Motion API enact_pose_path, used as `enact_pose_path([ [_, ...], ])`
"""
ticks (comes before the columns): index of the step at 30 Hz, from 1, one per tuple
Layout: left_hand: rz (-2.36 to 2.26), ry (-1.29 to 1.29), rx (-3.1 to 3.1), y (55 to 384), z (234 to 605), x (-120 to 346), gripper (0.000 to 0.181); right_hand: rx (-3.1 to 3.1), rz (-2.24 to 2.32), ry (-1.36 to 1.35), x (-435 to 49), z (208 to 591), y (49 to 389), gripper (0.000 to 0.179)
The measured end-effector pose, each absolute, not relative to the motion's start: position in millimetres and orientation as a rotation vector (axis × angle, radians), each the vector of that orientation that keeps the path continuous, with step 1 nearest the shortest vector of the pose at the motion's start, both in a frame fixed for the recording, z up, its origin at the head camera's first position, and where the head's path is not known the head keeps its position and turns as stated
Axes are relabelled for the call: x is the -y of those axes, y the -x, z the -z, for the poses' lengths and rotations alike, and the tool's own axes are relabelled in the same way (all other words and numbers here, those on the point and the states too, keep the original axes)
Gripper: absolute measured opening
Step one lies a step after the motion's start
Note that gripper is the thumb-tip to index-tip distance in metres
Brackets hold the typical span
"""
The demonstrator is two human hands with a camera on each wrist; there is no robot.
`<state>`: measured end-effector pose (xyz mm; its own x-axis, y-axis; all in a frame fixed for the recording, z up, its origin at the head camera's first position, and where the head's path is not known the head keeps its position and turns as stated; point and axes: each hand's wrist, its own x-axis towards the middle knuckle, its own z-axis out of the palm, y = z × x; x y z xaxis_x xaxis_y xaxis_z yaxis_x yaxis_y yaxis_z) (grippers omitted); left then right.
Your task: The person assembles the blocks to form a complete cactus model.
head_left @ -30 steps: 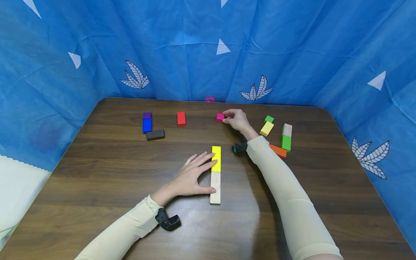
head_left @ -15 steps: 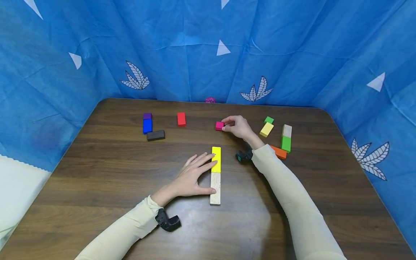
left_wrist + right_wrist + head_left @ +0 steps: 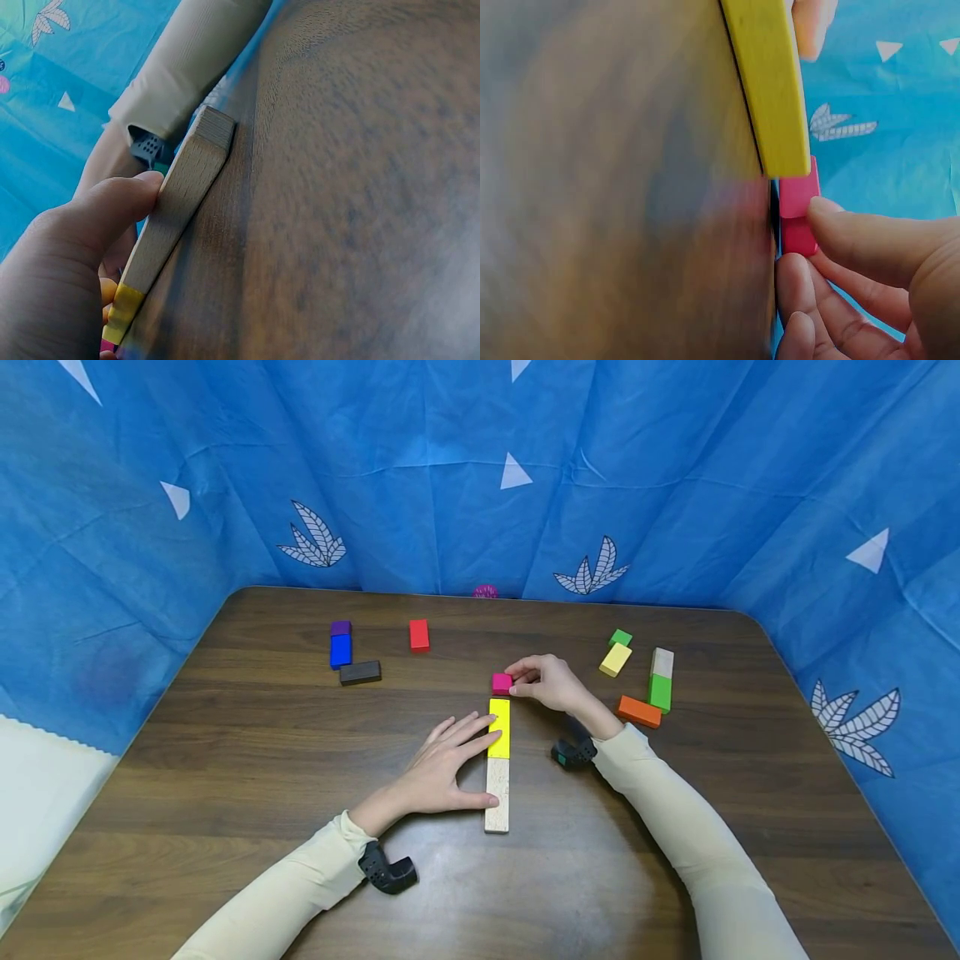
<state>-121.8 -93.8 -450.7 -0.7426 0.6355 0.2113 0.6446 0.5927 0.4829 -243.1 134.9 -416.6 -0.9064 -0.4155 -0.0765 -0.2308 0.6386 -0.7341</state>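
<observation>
My right hand (image 3: 551, 683) pinches a small pink block (image 3: 502, 684) between thumb and fingers, just beyond the far end of a yellow block (image 3: 499, 739). In the right wrist view the pink block (image 3: 799, 206) sits low, close to the tabletop, right by the yellow block's end (image 3: 769, 90). The yellow block lies end to end with a pale wooden block (image 3: 497, 795), making one straight row. My left hand (image 3: 442, 768) spreads along the row's left side, fingertips on the yellow block and thumb on the wooden block (image 3: 184, 187).
At the back left lie a purple block (image 3: 341, 627), a blue block (image 3: 341, 652), a black block (image 3: 360, 672) and a red block (image 3: 418, 635). Beyond my right wrist are an orange block (image 3: 639, 711), green (image 3: 660, 692) and white blocks (image 3: 663, 662), and a pale yellow block (image 3: 615, 659).
My right hand has drawn the pink block toward me, from near the back of the table up to the yellow block's far end. The left hand has stayed put.
</observation>
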Motion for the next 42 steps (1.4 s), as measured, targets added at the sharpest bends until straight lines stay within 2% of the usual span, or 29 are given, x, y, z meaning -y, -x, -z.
enact_pose_path([
  [20,0.855,1.126,2.786,122.0,449.7,93.6,0.088,-2.619,1.149,0.578,-138.4,422.0,231.8,0.036],
  [42,0.867,1.114,2.785,121.3,450.8,95.2,0.088,-2.639,1.187,0.608,-135.4,422.8,229.4,0.029],
])
